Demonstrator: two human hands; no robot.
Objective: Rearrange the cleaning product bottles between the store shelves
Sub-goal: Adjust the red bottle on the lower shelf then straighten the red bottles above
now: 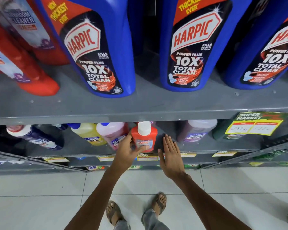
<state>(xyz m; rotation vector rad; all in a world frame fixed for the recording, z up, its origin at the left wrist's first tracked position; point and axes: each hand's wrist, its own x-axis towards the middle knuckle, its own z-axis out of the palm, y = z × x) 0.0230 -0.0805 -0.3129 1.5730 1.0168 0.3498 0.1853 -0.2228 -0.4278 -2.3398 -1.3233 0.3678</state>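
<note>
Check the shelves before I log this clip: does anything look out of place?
One thing: the small red Harpic bottle held by the left hand stands among Lizol-type bottles on the lower shelf. No spills or damage visible.

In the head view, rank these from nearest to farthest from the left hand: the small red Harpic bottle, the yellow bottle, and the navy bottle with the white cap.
1. Small red Harpic bottle: gripped in the left hand, lower shelf centre.
2. Yellow bottle: further left, same shelf.
3. Navy bottle: far left.
</note>
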